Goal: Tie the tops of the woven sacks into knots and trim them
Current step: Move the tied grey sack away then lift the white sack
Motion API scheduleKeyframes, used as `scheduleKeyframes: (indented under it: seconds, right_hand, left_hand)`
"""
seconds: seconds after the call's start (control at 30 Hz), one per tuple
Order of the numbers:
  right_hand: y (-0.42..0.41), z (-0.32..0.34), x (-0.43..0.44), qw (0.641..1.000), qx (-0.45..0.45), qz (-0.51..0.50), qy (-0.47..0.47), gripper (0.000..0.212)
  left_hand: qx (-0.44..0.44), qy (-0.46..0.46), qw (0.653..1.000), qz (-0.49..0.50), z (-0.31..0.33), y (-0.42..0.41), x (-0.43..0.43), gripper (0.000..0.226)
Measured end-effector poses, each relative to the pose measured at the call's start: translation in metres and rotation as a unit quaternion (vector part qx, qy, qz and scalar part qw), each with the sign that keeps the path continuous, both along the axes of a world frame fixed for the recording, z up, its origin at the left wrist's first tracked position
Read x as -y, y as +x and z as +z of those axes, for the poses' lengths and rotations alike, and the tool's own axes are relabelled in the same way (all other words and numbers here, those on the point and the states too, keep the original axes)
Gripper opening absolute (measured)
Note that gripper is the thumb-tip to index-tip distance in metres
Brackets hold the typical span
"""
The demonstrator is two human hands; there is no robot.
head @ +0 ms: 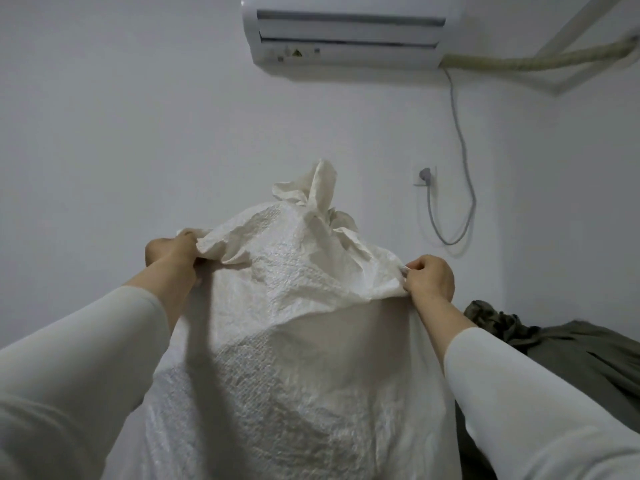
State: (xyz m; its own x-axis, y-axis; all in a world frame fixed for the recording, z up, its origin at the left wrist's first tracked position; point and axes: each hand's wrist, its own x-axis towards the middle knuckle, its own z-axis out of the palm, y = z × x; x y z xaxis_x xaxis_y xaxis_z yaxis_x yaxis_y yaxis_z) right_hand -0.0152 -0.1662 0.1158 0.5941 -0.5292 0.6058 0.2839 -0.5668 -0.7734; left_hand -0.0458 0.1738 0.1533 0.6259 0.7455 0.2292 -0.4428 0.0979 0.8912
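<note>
- I see the white woven sack (294, 341) standing tall right in front of me, filling the lower middle of the view; I cannot tell what it rests on.
- My left hand (173, 254) is clenched around a bunched fold of the sack's top at its left side.
- My right hand (431, 280) pinches the fabric at the sack's right side, fingers curled on a folded-over flap.
- Between my two hands, at the top of the sack, sits a knot (317, 207) with crumpled ends sticking upward.
- Both arms wear pale long sleeves (540, 393).
- Behind the sack, an air conditioner (349, 32) hangs on the wall (138, 116), its cord (464, 150) looping to a socket (424, 174).
- An olive-green cloth (571, 348) lies heaped to the right of the sack.
</note>
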Motion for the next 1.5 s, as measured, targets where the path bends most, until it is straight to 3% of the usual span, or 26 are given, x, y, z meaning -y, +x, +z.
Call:
scheduleKeyframes:
  seconds: [0.4,0.67,0.77,0.83,0.93,1.03,1.27,1.4,1.5]
  right_hand:
    - [0.091,-0.081,0.016,0.996,-0.083,-0.026,-0.012,0.028]
    - [0.105,-0.114,-0.002,0.994,-0.110,0.010,-0.014,0.020]
    - [0.094,-0.134,-0.011,0.990,-0.078,0.101,0.057,0.034]
    - [0.083,-0.156,-0.014,0.988,-0.088,0.069,0.107,0.056]
    - [0.069,-0.194,-0.015,0.970,-0.207,-0.049,0.118,0.070]
    - [0.064,-0.210,-0.020,0.955,-0.248,-0.023,0.162,0.082]
    - [0.087,-0.205,-0.062,0.971,-0.209,0.027,0.117,0.068]
    - [0.107,-0.216,-0.072,0.976,-0.200,0.015,0.089,0.033]
    - [0.117,-0.226,-0.064,0.977,-0.181,-0.017,0.109,0.024]
  left_hand:
    - [-0.060,-0.037,0.995,-0.072,-0.100,0.127,0.014,0.020]
    - [-0.058,-0.006,0.990,-0.124,-0.130,0.138,0.004,0.031]
    - [-0.086,0.029,0.980,-0.177,-0.141,0.127,-0.009,0.069]
    - [-0.134,0.090,0.967,-0.197,-0.156,0.114,-0.019,0.098]
    - [-0.195,0.127,0.942,-0.242,-0.183,0.102,-0.033,0.111]
    - [-0.228,0.140,0.916,-0.298,-0.202,0.102,-0.041,0.123]
    - [-0.265,0.177,0.899,-0.302,-0.224,0.102,-0.050,0.125]
    - [-0.250,0.102,0.909,-0.319,-0.235,0.103,-0.052,0.111]
    - [-0.241,0.076,0.915,-0.315,-0.242,0.115,-0.042,0.115]
